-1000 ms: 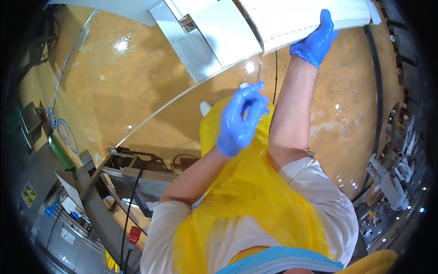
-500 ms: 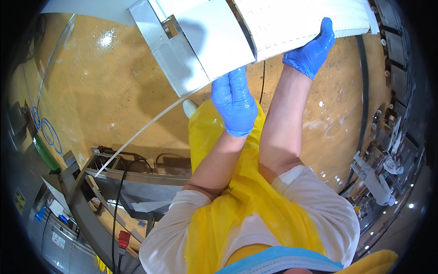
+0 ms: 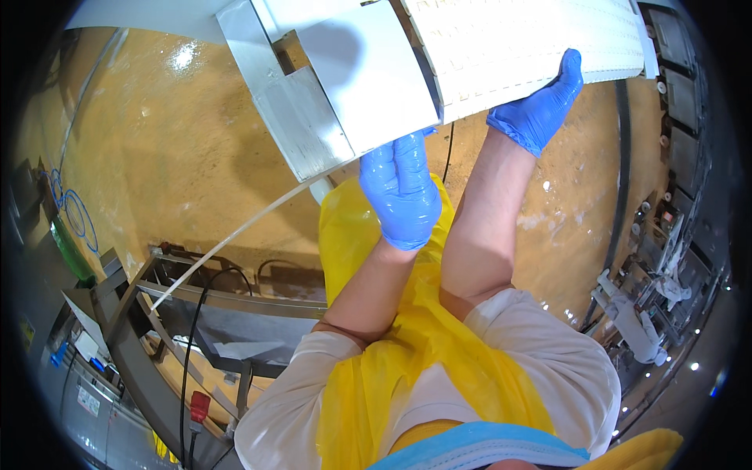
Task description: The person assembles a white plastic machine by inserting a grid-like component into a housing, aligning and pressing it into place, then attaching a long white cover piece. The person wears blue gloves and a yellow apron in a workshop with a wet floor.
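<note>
My right hand (image 3: 539, 111), in a blue glove, grips the near edge of a white ribbed conveyor belt (image 3: 517, 43) at the top. My left hand (image 3: 401, 194), also gloved in blue, reaches up to the lower edge of a white panel (image 3: 352, 86) beside the belt. Its fingers lie together and their tips go behind that edge, so what they hold is hidden. A yellow apron (image 3: 407, 345) hangs below both forearms.
The wet tan floor (image 3: 172, 164) lies below. A thin white hose (image 3: 235, 231) runs down left from the panel. A grey metal frame (image 3: 149, 313) with black cables and a red button stands lower left. Machine parts (image 3: 634, 313) line the right side.
My left hand has risen from in front of the apron to the panel's lower edge. The belt and panel have grown larger in view. My right hand stays on the belt edge.
</note>
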A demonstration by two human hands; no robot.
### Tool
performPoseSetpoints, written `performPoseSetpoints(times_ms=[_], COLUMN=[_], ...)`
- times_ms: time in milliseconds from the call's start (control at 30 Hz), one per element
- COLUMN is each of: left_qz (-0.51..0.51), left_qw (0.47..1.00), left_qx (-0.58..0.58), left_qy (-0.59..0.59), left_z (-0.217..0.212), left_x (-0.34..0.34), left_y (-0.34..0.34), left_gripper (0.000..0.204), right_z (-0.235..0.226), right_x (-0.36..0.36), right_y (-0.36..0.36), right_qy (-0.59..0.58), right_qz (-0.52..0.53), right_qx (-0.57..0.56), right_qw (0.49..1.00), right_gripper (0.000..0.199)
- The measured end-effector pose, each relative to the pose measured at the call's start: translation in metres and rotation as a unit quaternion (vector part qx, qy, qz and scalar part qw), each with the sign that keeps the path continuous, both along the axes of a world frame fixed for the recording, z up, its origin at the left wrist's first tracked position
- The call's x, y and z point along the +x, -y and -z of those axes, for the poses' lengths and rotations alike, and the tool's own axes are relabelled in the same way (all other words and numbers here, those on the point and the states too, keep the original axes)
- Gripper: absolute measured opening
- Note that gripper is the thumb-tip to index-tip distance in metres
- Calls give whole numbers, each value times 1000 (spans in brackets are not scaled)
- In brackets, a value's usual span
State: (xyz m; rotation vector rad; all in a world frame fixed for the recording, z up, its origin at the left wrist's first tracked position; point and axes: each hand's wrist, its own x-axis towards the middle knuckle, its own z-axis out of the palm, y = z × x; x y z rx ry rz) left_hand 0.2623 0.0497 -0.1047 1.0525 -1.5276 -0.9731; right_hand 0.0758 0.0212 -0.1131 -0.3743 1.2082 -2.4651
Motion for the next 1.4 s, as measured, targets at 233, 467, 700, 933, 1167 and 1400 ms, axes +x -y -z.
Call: performPoseSetpoints(times_ms=[233, 467, 700, 933, 1167, 1400], left_qz=[-28, -2, 17, 33, 15, -18], left_qw=[990, 982, 989, 991, 998, 910], left_qx=[83, 173, -89, -47, 55, 245], left_qy=[-110, -78, 119, 121, -1, -335], left_z=[5, -5, 13, 1, 4, -9], left_x=[-7, -3, 2, 2, -5, -23], left_y=[-8, -7, -3, -5, -7, -5], left_gripper=[41, 39, 46, 47, 35, 29], right_z=[-16, -15, -24, -18, -25, -31], right_x=[6, 6, 13, 13, 19, 18], right_y=[11, 10, 8, 4, 9, 11], right_qy=[-6, -16, 27, 15, 13, 3], right_qz=[21, 14, 48, 31, 41, 61], right_qx=[69, 72, 101, 82, 79, 105], right_qw=[997, 997, 993, 996, 996, 993], right_gripper=[64, 62, 62, 57, 56, 56])
